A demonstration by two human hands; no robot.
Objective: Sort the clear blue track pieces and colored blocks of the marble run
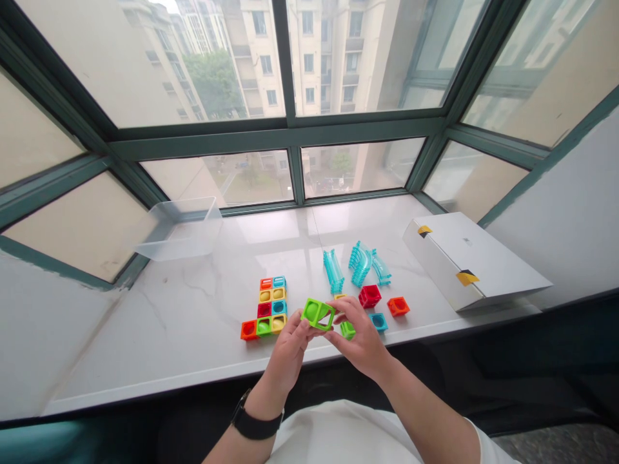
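Your left hand (290, 345) is closed on the green blocks (313, 312), thumb and fingers pinching their left end; your right hand (362, 340) has its thumb and fingers at their right end, gripping it from that side; the green piece sits between your two hands, raised near the front edge of the white counter (159, 335), and looks like two units side by side; a black watch band (256, 422) circles your left wrist.

Just left of your hands lies the joined group of coloured blocks (264, 310), two across in its far rows and three across in the nearest; just right, a loose green block (347, 330) is partly covered by your right hand, with a blue block (378, 322) beside it, a red block (370, 296) behind and an orange block (398, 306) farther right; a yellow block (340, 296) shows only in part beyond your fingers.

Farther back lie a straight turquoise track (333, 271) and, to its right, curved turquoise tracks (360, 263); a white box (488, 254) stands at far right, a clear bin (181, 248) at far left.
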